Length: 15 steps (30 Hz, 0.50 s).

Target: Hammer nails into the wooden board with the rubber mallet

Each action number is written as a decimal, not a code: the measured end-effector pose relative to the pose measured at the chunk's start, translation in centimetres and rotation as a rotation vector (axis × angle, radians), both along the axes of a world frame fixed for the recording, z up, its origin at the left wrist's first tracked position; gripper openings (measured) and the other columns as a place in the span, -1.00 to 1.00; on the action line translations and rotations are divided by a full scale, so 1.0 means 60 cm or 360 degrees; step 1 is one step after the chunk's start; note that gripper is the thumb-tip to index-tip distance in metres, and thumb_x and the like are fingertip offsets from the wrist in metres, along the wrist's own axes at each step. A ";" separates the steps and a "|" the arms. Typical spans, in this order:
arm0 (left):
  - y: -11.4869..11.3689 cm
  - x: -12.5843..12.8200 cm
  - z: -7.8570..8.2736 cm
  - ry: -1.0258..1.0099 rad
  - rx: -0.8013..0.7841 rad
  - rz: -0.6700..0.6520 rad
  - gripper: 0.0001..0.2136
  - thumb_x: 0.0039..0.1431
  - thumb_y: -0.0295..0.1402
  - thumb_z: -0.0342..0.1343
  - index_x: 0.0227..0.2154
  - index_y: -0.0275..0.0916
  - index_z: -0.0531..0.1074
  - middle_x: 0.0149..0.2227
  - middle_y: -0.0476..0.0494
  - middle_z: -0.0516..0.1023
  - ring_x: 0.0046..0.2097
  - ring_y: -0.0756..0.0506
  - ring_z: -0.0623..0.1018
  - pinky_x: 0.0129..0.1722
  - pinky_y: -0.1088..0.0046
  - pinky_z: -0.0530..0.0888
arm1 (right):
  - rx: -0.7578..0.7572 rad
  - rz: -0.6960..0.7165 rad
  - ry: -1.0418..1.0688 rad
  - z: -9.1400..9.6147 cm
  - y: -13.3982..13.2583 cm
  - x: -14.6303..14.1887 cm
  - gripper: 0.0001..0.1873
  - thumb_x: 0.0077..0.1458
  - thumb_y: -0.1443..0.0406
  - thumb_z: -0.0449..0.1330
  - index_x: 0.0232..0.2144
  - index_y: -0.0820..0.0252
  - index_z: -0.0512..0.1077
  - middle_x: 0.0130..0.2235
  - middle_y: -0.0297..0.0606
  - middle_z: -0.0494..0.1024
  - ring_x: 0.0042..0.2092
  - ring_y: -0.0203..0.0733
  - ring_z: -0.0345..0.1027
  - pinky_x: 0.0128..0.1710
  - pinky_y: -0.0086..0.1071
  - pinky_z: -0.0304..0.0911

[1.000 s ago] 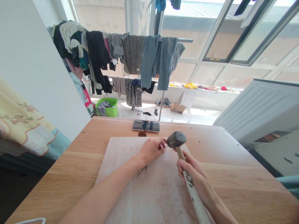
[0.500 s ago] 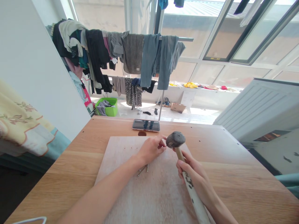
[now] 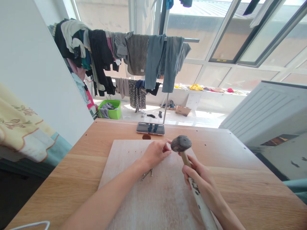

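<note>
My right hand point(image 3: 198, 172) is wrapped round the pale, scuffed handle of a mallet point(image 3: 181, 143), whose dark rounded head is raised at the far right of a whitish board point(image 3: 134, 204). Just left of that head, my left hand point(image 3: 157, 151) rests over the board with thumb and forefinger pinched together. Whatever lies between those fingertips is too small and partly hidden to make out. Several loose nails point(image 3: 147, 174) lie on the board below my left wrist. Small dark marks or holes run in a row near the board's far edge.
The board lies on a wooden table point(image 3: 81, 159). Beyond it, near the table's far edge, are a phone point(image 3: 150, 128) and a round brown spot point(image 3: 146, 136). A laundry rack with clothes point(image 3: 136, 54) and a green basket point(image 3: 115, 113) stand past the table. A white cable point(image 3: 35, 224) shows at front left.
</note>
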<state>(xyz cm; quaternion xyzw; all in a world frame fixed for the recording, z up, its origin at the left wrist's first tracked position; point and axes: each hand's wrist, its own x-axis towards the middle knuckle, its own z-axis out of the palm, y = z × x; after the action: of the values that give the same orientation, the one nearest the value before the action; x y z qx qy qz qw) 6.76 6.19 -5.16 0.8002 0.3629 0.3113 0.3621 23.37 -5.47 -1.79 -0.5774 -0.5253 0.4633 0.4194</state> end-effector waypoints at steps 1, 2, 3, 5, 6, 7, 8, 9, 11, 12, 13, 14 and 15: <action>0.000 0.000 0.000 0.0004 0.0006 0.0006 -0.68 0.11 -0.50 0.16 -0.06 -0.18 0.49 -0.37 0.00 0.62 -0.32 -0.03 0.58 -0.25 0.51 0.47 | -0.0005 0.0017 -0.0023 0.001 -0.001 0.000 -0.44 0.16 0.03 0.11 0.12 0.19 0.37 -0.56 -0.48 0.26 -0.60 -0.31 0.15 -0.59 -0.42 0.13; 0.000 0.000 0.000 0.0009 0.0015 0.0011 -0.68 0.10 -0.51 0.16 -0.06 -0.18 0.49 -0.38 0.00 0.62 -0.31 -0.03 0.58 -0.24 0.51 0.47 | -0.0010 0.0033 -0.0044 0.003 -0.002 0.000 -0.44 0.17 0.03 0.10 0.11 0.19 0.37 -0.56 -0.48 0.26 -0.61 -0.32 0.15 -0.59 -0.42 0.12; 0.000 0.001 0.000 0.0012 0.0021 0.0014 -0.67 0.10 -0.51 0.16 -0.05 -0.18 0.48 -0.38 0.01 0.62 -0.31 -0.03 0.58 -0.24 0.51 0.47 | -0.0006 0.0039 -0.0062 0.005 -0.002 -0.001 -0.45 0.17 0.02 0.09 0.11 0.19 0.37 -0.56 -0.49 0.26 -0.62 -0.32 0.15 -0.60 -0.42 0.12; -0.001 0.001 0.000 0.0016 0.0017 0.0016 -0.68 0.10 -0.50 0.17 -0.05 -0.18 0.48 -0.37 0.01 0.62 -0.31 -0.04 0.58 -0.24 0.51 0.47 | 0.0029 0.0016 -0.0088 0.007 -0.004 -0.001 -0.44 0.18 0.01 0.08 0.12 0.20 0.36 -0.57 -0.50 0.24 -0.62 -0.32 0.14 -0.59 -0.41 0.11; -0.001 0.001 0.000 0.0019 0.0010 0.0013 -0.68 0.11 -0.48 0.18 -0.05 -0.17 0.48 -0.37 0.01 0.63 -0.31 -0.04 0.58 -0.24 0.51 0.47 | 0.0043 0.0001 -0.0097 0.008 -0.004 -0.002 -0.43 0.19 0.00 0.08 0.12 0.20 0.35 -0.58 -0.50 0.23 -0.62 -0.31 0.14 -0.59 -0.41 0.12; 0.000 0.001 0.000 0.0021 0.0007 0.0011 -0.69 0.11 -0.47 0.18 -0.05 -0.17 0.48 -0.36 0.00 0.63 -0.32 -0.04 0.58 -0.25 0.51 0.46 | 0.0046 0.0000 -0.0109 0.008 -0.005 -0.002 -0.43 0.19 0.00 0.08 0.12 0.21 0.34 -0.57 -0.50 0.22 -0.62 -0.31 0.13 -0.59 -0.41 0.12; 0.000 0.001 0.000 0.0021 0.0010 0.0010 -0.69 0.11 -0.47 0.18 -0.05 -0.17 0.48 -0.36 0.00 0.63 -0.32 -0.04 0.58 -0.25 0.51 0.46 | 0.0037 0.0009 -0.0122 0.007 -0.005 -0.002 -0.43 0.19 0.00 0.08 0.12 0.21 0.35 -0.57 -0.50 0.21 -0.61 -0.32 0.12 -0.59 -0.41 0.12; 0.000 0.001 -0.001 0.0020 0.0017 0.0010 -0.68 0.11 -0.48 0.18 -0.04 -0.17 0.48 -0.37 0.00 0.63 -0.32 -0.04 0.58 -0.26 0.52 0.46 | 0.0021 0.0023 -0.0129 0.006 -0.006 -0.002 -0.44 0.19 0.00 0.09 0.11 0.22 0.35 -0.56 -0.50 0.20 -0.61 -0.32 0.12 -0.60 -0.41 0.11; 0.000 0.001 -0.001 0.0015 0.0031 0.0013 -0.67 0.11 -0.49 0.18 -0.04 -0.18 0.47 -0.37 0.00 0.63 -0.32 -0.04 0.58 -0.27 0.53 0.45 | 0.0005 0.0040 -0.0117 0.003 -0.006 -0.001 -0.44 0.20 -0.01 0.09 0.10 0.22 0.36 -0.54 -0.50 0.20 -0.61 -0.33 0.10 -0.60 -0.41 0.09; 0.000 0.001 -0.002 0.0010 0.0032 0.0017 -0.67 0.11 -0.49 0.18 -0.04 -0.18 0.48 -0.37 0.00 0.63 -0.32 -0.03 0.58 -0.27 0.53 0.45 | 0.0012 0.0031 -0.0105 0.002 -0.007 0.000 -0.44 0.20 -0.01 0.09 0.10 0.22 0.35 -0.54 -0.50 0.19 -0.60 -0.34 0.10 -0.60 -0.42 0.08; 0.000 0.001 -0.002 0.0005 0.0030 0.0021 -0.68 0.11 -0.49 0.18 -0.05 -0.18 0.48 -0.37 0.00 0.63 -0.33 -0.03 0.58 -0.27 0.53 0.45 | 0.0025 0.0015 -0.0095 0.001 -0.008 0.000 -0.43 0.20 -0.02 0.09 0.11 0.22 0.34 -0.54 -0.50 0.20 -0.60 -0.34 0.10 -0.60 -0.42 0.08; 0.000 0.001 -0.002 0.0001 0.0028 0.0019 -0.68 0.11 -0.48 0.18 -0.05 -0.18 0.48 -0.37 0.01 0.63 -0.33 -0.03 0.58 -0.27 0.53 0.45 | 0.0033 0.0002 -0.0097 0.001 -0.008 0.000 -0.42 0.20 -0.02 0.09 0.12 0.22 0.33 -0.54 -0.50 0.20 -0.60 -0.34 0.10 -0.60 -0.42 0.09; -0.001 0.001 -0.002 -0.0001 0.0029 0.0018 -0.69 0.11 -0.48 0.19 -0.05 -0.18 0.48 -0.37 0.01 0.63 -0.33 -0.03 0.57 -0.27 0.53 0.44 | 0.0034 0.0000 -0.0110 0.000 -0.009 0.000 -0.42 0.20 -0.02 0.09 0.12 0.23 0.33 -0.55 -0.50 0.20 -0.59 -0.33 0.10 -0.59 -0.42 0.09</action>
<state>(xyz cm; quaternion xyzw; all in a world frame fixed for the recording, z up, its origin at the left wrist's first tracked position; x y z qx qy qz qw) 6.83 6.16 -5.27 0.8013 0.3644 0.3168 0.3533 23.40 -6.01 -1.76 -0.5886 -0.5445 0.4375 0.4071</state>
